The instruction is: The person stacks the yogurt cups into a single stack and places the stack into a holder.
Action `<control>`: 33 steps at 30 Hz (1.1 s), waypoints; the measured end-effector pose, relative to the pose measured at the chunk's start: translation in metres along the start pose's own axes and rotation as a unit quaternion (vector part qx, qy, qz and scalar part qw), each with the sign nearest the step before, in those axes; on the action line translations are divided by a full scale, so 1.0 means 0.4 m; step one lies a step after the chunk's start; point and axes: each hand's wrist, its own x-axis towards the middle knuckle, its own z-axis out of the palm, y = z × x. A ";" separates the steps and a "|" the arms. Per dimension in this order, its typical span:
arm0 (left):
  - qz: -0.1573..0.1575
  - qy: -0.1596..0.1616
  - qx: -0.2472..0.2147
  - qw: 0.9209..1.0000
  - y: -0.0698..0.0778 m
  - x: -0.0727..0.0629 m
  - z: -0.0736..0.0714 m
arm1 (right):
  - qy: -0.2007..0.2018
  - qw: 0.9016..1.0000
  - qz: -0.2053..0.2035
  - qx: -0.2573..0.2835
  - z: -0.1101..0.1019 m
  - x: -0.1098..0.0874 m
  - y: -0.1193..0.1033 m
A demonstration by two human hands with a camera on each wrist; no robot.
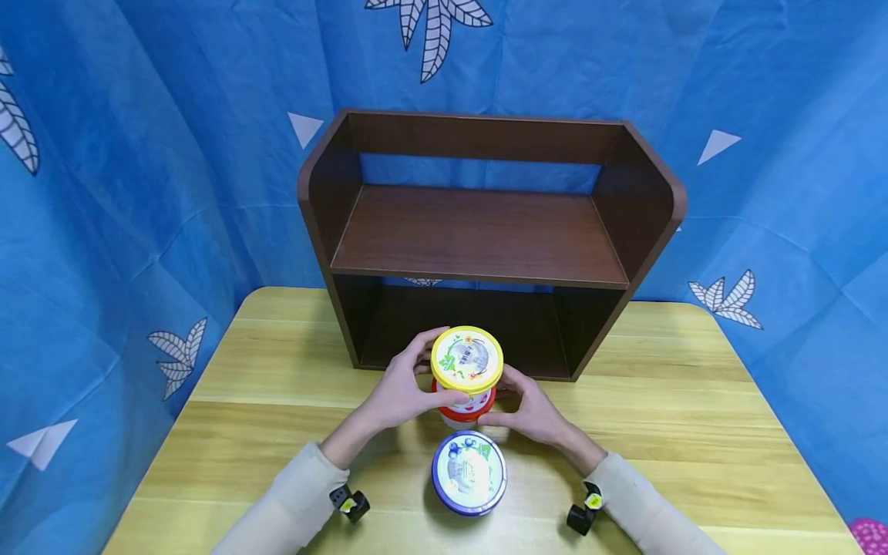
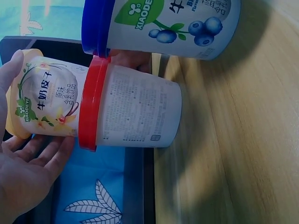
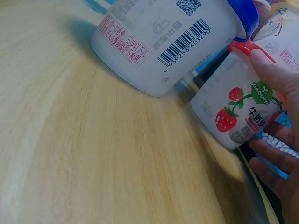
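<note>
My left hand (image 1: 401,389) grips a white tub with a yellow lid (image 1: 467,359), thumb on one side and fingers on the other. That tub stands on the red lid (image 2: 91,103) of a second white tub (image 2: 138,106), base to lid. Around the lower tub, strawberry-printed in the right wrist view (image 3: 233,105), my right hand (image 1: 530,412) has its thumb at the red lid and its fingers on the far side. Nearer to me on the table is a blueberry-printed tub with a blue lid (image 1: 469,473), touched by neither hand.
A dark brown two-tier shelf (image 1: 479,231) stands on the wooden table (image 1: 687,432), just behind the stacked tubs. Behind it hangs a blue leaf-patterned cloth (image 1: 173,139). Something pink (image 1: 870,533) shows at the lower right corner.
</note>
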 end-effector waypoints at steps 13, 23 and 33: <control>-0.003 -0.008 -0.003 1.000 0.004 -0.001 -0.007 | -0.004 1.000 -0.001 -0.004 0.000 0.000 0.001; 0.020 0.005 -0.019 1.000 -0.008 -0.013 -0.024 | -0.006 1.000 -0.001 0.009 0.000 0.002 0.000; 0.032 0.019 -0.025 0.999 -0.028 -0.063 -0.060 | -0.007 1.000 0.000 0.008 -0.001 0.001 -0.002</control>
